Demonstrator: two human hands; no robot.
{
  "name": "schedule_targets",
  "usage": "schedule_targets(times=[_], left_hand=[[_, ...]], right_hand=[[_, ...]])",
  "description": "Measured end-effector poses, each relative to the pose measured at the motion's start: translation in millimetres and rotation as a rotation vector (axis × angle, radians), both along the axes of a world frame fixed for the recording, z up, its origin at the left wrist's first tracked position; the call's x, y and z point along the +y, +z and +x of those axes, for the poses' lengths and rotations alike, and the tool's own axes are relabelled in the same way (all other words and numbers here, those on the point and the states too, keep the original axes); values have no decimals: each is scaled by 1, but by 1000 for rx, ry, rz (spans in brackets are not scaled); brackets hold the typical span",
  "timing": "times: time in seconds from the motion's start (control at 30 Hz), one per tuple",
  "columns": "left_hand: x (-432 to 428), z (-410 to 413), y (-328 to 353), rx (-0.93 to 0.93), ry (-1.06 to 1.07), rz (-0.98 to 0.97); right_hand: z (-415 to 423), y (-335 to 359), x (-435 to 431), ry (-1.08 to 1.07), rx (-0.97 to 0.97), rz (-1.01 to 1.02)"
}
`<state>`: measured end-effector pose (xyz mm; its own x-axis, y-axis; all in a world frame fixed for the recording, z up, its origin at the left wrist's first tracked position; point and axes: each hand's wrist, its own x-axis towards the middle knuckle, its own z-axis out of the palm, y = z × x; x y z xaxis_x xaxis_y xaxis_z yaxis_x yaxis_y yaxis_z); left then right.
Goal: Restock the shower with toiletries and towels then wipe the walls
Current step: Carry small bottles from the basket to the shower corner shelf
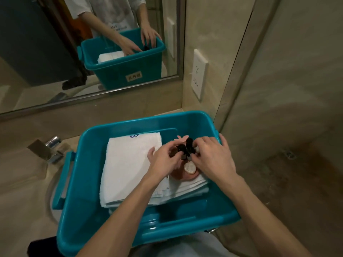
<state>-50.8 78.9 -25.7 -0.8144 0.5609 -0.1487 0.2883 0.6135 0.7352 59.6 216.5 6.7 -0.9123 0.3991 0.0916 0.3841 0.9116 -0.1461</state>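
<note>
Gathering the small dark toiletries [185,148] from the teal bin [70,182] on the counter [20,167] below the mirror [46,43]; my left hand [163,160] and right hand [213,158] met over the bin's right half, both with fingers curled, fingertips pinching the cluster from opposite sides.

Hazard, as I judged it: several little pieces were held by fingertips alone, so one could slip free on lifting and drop on to the folded white towels [130,164] or strike the pink dish [178,176] and its white soap [189,167] just beneath my hands; a tug at that dish could also drag the upper towel out of its fold.

Orientation: the towels lay flat in the bin's left and middle, long axis running from me toward the mirror, blue print at the far edge; of the toiletries one piece seemed to stand upright, but my fingers hid the rest, so I could not tell their axes.
</note>
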Motion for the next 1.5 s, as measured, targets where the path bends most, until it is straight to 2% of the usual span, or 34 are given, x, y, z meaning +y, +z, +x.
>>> schedule_targets(times=[0.37, 0.5, 0.6, 0.77, 0.97, 1.1, 1.33, 1.5], left_hand=[[-1, 7, -5, -25, 62, 116], [-12, 4, 1, -182, 109, 318], [-27, 1, 16, -256, 138, 374], [-56, -3, 39, -330, 214, 414], [-79, -11, 63, -396, 203, 426], [-90, -16, 76, -421, 183, 478], [-104, -15, 106, -468, -79, 548], [-112, 2, 133, -523, -348, 570]], right_hand=[[-6, 1, -8, -51, 62, 31], [-4, 7, -10, -67, 149, -72], [-1, 17, -11, -96, 255, -215], [4, 27, -10, -153, 482, -639], [7, 39, -16, -319, 646, -1076], [9, 51, -37, -379, 709, -1233], [32, 82, -95, -509, 806, -1332], [75, 102, -147, -624, 949, -1242]])
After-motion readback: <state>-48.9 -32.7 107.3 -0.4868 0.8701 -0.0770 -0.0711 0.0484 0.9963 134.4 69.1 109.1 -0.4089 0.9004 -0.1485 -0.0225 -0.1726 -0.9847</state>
